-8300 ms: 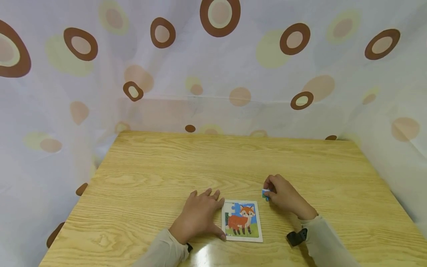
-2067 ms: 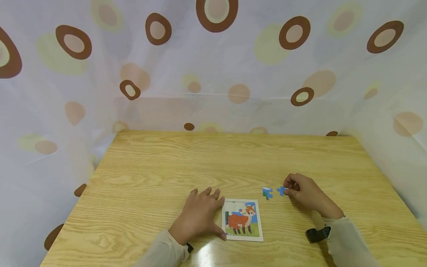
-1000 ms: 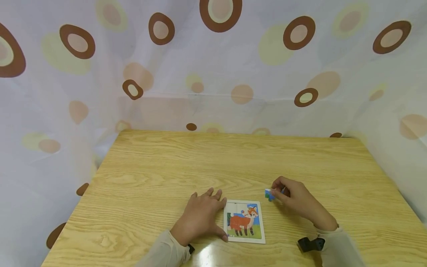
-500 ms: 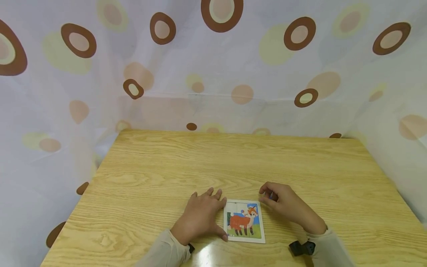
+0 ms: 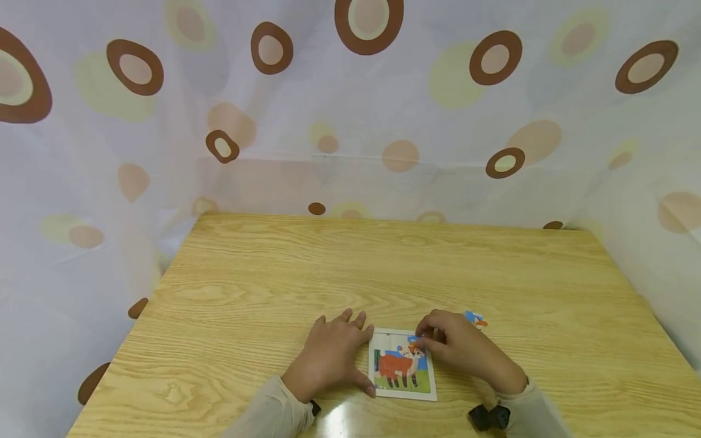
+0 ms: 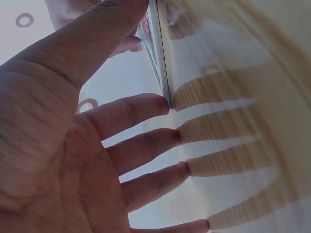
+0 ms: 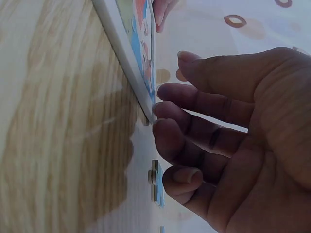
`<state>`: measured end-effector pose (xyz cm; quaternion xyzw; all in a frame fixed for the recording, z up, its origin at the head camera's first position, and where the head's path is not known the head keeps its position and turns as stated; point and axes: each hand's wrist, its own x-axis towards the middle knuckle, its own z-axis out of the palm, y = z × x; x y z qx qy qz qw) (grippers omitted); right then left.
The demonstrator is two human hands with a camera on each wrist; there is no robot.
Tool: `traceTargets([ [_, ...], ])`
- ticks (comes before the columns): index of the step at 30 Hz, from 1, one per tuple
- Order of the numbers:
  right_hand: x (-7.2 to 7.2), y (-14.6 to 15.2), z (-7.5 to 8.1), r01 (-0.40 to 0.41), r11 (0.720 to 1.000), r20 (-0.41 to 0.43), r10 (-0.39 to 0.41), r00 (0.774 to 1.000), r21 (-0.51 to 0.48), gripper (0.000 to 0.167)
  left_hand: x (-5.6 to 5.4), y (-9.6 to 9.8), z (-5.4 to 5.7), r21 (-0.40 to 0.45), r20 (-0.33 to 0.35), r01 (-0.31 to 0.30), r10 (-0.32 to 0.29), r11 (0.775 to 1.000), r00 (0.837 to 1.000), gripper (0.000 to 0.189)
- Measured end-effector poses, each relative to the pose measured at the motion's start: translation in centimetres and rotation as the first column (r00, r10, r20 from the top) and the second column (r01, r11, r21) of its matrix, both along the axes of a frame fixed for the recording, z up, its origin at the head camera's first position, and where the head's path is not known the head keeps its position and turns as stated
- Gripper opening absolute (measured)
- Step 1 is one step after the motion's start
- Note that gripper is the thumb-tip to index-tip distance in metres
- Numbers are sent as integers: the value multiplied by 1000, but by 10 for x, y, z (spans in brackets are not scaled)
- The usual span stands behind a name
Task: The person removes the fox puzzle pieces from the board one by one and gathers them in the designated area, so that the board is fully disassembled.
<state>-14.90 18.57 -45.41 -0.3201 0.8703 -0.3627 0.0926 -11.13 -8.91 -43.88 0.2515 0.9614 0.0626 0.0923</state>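
Observation:
A small jigsaw puzzle of a fox in a white frame (image 5: 408,395) lies on the table; bare board shows along the top left of its picture. My left hand (image 5: 327,356) is spread flat beside it, with index finger and thumb at the frame's left corners. At the top right corner, the bent fingertips of my right hand (image 5: 462,347) touch the frame or its corner piece. In the right wrist view, the thumb (image 7: 189,65) stands apart from the fingers, and nothing shows between them. A loose puzzle piece (image 5: 475,319), blue and orange, lies behind the right hand.
The wooden table (image 5: 306,261) stretches away behind the puzzle to a patterned cloth (image 5: 350,109). In the right wrist view, a puzzle piece (image 7: 156,182) lies on the table by the fingers, with part of another piece (image 7: 162,229) lower down.
From beside the loose pieces, my right hand has moved left to the frame's top right corner. The blue-and-orange piece has come into view behind it. The left hand has stayed put.

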Motion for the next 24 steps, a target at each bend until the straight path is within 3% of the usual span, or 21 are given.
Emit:
traceTargets([
  [17,10,-11,7,54,991,-48,-48,998,124,12,0,0,2,-15,-5,4,-4,1000,1000,108],
  [24,21,-18,11,98,972,-94,-79,992,215,22,0,0,2,-11,-5,2,-2,1000,1000,108],
])
